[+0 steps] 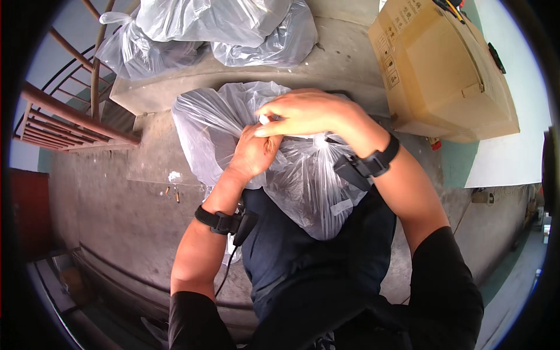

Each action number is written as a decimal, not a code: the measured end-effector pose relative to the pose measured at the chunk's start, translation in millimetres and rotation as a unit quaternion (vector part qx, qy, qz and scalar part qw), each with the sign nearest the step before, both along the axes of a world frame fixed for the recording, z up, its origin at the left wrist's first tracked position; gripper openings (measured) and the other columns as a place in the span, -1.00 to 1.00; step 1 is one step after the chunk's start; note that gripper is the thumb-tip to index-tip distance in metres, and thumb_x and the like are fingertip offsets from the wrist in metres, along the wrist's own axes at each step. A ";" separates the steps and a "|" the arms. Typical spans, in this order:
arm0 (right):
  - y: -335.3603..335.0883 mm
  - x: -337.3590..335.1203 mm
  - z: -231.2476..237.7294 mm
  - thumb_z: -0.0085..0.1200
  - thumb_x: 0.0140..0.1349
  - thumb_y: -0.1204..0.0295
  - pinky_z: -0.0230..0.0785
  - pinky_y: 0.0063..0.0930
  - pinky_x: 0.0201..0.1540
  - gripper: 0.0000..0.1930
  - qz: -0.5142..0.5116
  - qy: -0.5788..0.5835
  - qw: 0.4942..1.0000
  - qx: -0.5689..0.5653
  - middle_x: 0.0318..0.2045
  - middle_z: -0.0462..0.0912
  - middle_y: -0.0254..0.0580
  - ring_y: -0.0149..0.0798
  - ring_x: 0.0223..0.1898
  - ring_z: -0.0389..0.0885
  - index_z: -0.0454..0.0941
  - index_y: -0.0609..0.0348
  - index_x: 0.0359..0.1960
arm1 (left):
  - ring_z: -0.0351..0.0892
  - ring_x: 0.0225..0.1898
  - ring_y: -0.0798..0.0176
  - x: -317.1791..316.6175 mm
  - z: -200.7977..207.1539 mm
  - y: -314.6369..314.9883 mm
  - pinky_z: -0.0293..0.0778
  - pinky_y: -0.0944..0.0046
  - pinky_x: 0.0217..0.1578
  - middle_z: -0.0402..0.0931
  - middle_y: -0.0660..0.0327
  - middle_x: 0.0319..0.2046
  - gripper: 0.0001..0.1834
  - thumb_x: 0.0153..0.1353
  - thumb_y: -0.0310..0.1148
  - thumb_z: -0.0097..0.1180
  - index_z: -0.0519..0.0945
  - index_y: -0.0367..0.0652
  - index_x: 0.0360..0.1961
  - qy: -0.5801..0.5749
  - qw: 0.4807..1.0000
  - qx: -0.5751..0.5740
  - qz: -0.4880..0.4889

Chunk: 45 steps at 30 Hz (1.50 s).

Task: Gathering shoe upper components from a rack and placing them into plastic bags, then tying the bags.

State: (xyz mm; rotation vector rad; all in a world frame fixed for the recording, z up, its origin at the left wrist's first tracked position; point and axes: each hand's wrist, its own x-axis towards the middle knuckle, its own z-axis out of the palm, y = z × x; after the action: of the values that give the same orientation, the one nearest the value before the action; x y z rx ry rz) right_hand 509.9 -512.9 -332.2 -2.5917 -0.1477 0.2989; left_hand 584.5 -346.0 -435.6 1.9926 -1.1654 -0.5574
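Over lap, on concrete step (146, 169): left hand (254, 154) clenched round gathered neck of clear plastic bag (303, 186), right hand (303, 114) pinching twisted top above it, filled already, closing underway, knot seemingly unfinished, more bags (204, 29) and cardboard box (443, 76) behind.

Clear plastic bag (303, 181), neck gathered

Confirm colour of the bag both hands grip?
Clear, see-through plastic bag, shown in the head view.

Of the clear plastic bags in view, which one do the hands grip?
The nearest bag, resting against the person's lap; both hands pinch its gathered neck. The other bags sit untouched on the ledge behind.
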 end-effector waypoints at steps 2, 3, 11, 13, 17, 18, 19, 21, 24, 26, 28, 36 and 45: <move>-15.4 -18.1 5.1 -0.06 0.40 0.01 0.42 -0.06 -0.13 -0.56 -0.009 0.016 0.999 -0.035 -0.22 0.69 -0.03 0.07 -0.14 0.64 0.62 0.15 -0.22 | 0.58 -0.14 -0.17 4.1 -1.5 2.3 0.40 -0.04 -0.04 0.64 -0.02 -0.30 -0.64 0.45 -0.16 -0.12 0.58 -0.24 -0.18 -0.095 0.988 -0.119 -0.033; -20.5 -25.0 6.7 -0.02 0.38 0.06 0.41 -0.03 -0.15 -0.61 -0.021 0.035 0.997 -0.068 -0.26 0.69 -0.07 0.08 -0.18 0.64 0.60 0.16 -0.27 | 0.58 -0.14 -0.17 8.5 -0.8 5.5 0.40 -0.04 -0.04 0.64 -0.02 -0.30 -0.64 0.45 -0.16 -0.12 0.58 -0.24 -0.18 -0.095 0.988 -0.120 -0.034; 28.9 -76.0 -20.7 0.13 0.25 0.33 0.48 -0.07 -0.32 -0.85 -0.010 -0.174 0.980 -0.093 -0.51 0.61 -0.14 0.02 -0.40 0.66 0.57 0.12 -0.39 | 0.51 -0.22 0.29 15.7 27.5 8.5 0.40 0.23 -0.10 0.55 0.22 -0.38 -0.60 0.44 -0.15 -0.08 0.58 -0.28 -0.33 0.253 0.964 -0.044 -0.068; 31.5 -79.9 -37.2 0.14 0.24 0.32 0.49 -0.07 -0.38 -0.83 -0.026 -0.160 0.979 -0.123 -0.55 0.61 -0.13 0.02 -0.44 0.67 0.58 0.17 -0.37 | 0.52 -0.23 0.29 21.8 35.4 9.7 0.42 0.25 -0.11 0.59 0.20 -0.33 -0.71 0.39 -0.23 0.08 0.61 -0.28 -0.29 0.144 0.979 0.017 -0.141; 16.1 -77.2 -35.0 0.11 0.25 0.30 0.50 -0.08 -0.34 -0.82 -0.080 -0.066 0.986 -0.134 -0.48 0.65 -0.12 0.03 -0.37 0.68 0.59 0.14 -0.31 | 0.55 -0.35 0.10 5.7 47.4 14.9 0.43 0.16 -0.23 0.46 0.18 -0.44 -0.86 0.16 -0.38 0.26 0.57 -0.19 -0.41 -0.303 0.932 -0.009 -0.199; 9.7 -71.3 -36.1 0.09 0.26 0.31 0.51 -0.10 -0.31 -0.83 -0.109 -0.127 0.982 -0.090 -0.40 0.67 -0.14 0.02 -0.33 0.68 0.60 0.14 -0.29 | 0.54 -0.36 0.08 1.5 41.7 13.9 0.41 0.12 -0.29 0.39 0.19 -0.47 -0.86 0.04 -0.40 0.28 0.53 -0.13 -0.48 -0.362 0.916 -0.027 -0.172; 4.8 -65.0 -35.0 0.07 0.28 0.31 0.52 -0.12 -0.28 -0.83 -0.135 -0.190 0.971 -0.046 -0.31 0.69 -0.16 0.02 -0.29 0.68 0.60 0.13 -0.26 | 0.54 -0.36 0.08 0.4 40.5 14.9 0.41 0.12 -0.29 0.39 0.19 -0.47 -0.86 0.04 -0.40 0.28 0.53 -0.13 -0.48 -0.365 0.915 -0.026 -0.172; 2.7 -50.0 -38.5 0.01 0.32 0.34 0.51 -0.18 -0.10 -0.79 -0.167 -0.145 0.974 -0.045 -0.13 0.67 -0.16 0.00 -0.13 0.65 0.60 0.13 -0.13 | 0.54 -0.37 0.16 -0.8 39.2 17.1 0.41 0.15 -0.26 0.40 0.21 -0.46 -0.86 0.01 -0.39 0.28 0.53 -0.10 -0.49 -0.435 0.887 -0.066 -0.143; -10.3 -27.1 -68.3 -0.04 0.39 0.36 0.36 -0.26 0.20 -0.67 -0.024 -0.097 0.993 0.068 0.03 0.63 -0.04 -0.04 0.11 0.55 0.54 0.13 0.13 | 0.53 -0.36 0.17 -5.6 36.1 11.1 0.40 0.14 -0.18 0.39 0.24 -0.46 -0.84 -0.08 -0.39 0.27 0.51 -0.08 -0.51 -0.488 0.862 -0.078 -0.118; -15.5 -19.8 -75.1 -0.04 0.38 0.37 0.37 -0.27 0.18 -0.65 -0.025 -0.045 0.984 0.171 0.03 0.65 -0.07 -0.10 0.10 0.58 0.54 0.11 0.16 | 0.53 -0.35 0.17 -7.6 33.7 11.3 0.36 0.14 -0.15 0.38 0.25 -0.45 -0.82 -0.14 -0.38 0.28 0.50 -0.06 -0.51 -0.501 0.857 -0.082 -0.086; -19.4 -15.4 -72.8 -0.03 0.40 0.35 0.38 -0.40 0.13 -0.62 -0.031 0.046 0.946 0.318 0.00 0.69 -0.15 -0.31 0.05 0.60 0.54 0.15 0.20 | 0.52 -0.35 0.17 -6.2 34.3 10.5 0.36 0.14 -0.17 0.38 0.25 -0.45 -0.81 -0.15 -0.36 0.29 0.50 -0.05 -0.50 -0.495 0.863 -0.069 -0.073; -26.5 -3.3 -77.2 -0.01 0.38 0.32 0.47 -0.33 -0.07 -0.73 -0.092 0.078 0.937 0.328 -0.27 0.72 -0.14 -0.27 -0.17 0.67 0.62 0.19 -0.04 | 0.53 -0.30 0.16 -4.4 44.1 2.1 0.35 0.12 -0.23 0.39 0.26 -0.44 -0.77 -0.20 -0.33 0.34 0.52 -0.05 -0.51 -0.468 0.877 -0.107 -0.028; -10.5 -19.3 -54.0 0.04 0.21 0.48 0.41 -0.04 -0.33 -0.90 0.021 -0.182 0.979 0.086 -0.50 0.64 -0.07 0.08 -0.38 0.65 0.59 0.08 -0.29 | 0.53 -0.53 0.03 -29.7 50.2 26.1 0.43 0.07 -0.53 0.39 0.18 -0.58 -0.80 0.06 -0.35 0.30 0.51 -0.10 -0.57 -0.374 0.924 -0.066 -0.050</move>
State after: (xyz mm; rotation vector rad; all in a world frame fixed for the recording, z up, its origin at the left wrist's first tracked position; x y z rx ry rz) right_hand 490.5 -523.4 -386.1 -2.4488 -0.3427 -0.1714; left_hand 554.9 -319.9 -385.4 2.0868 -1.7001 0.2809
